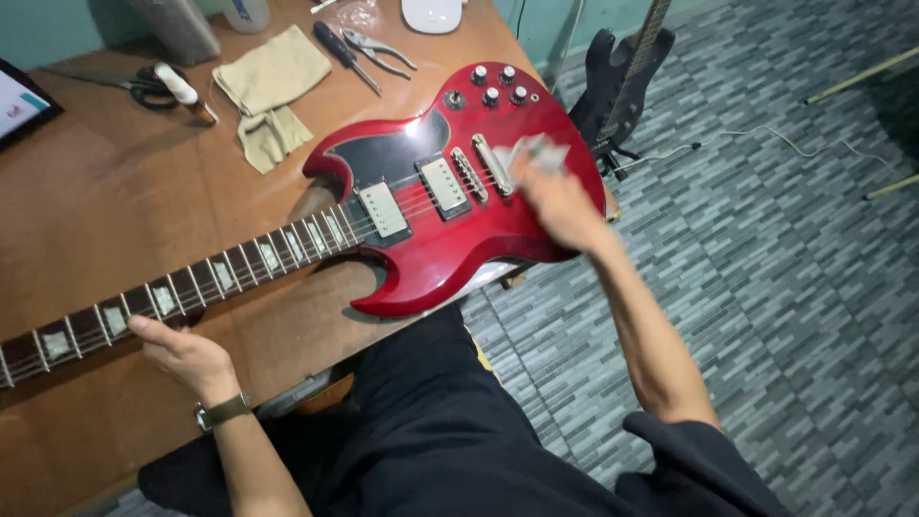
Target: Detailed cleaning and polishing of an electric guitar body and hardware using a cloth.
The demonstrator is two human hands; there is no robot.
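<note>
Dark trousers (459, 450) nearest; red electric guitar (450, 220) lies flat on the wooden table (115, 211).
Left hand (182, 354) grasps the neck; right hand (560, 201), blurred, clutches a pale cloth (536, 151) against the body; overhanging the edge, it might slide off; strings might snag the cloth.

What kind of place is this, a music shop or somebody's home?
Probably a small guitar repair or setup bench, though a home is possible. A red electric guitar lies on a wooden table, pliers and a screwdriver sit nearby, and a dark guitar stands behind.

The single head camera looks steeply down from close above, facing a wooden table (115, 220) at left and tiled floor (766, 239) at right.
</note>
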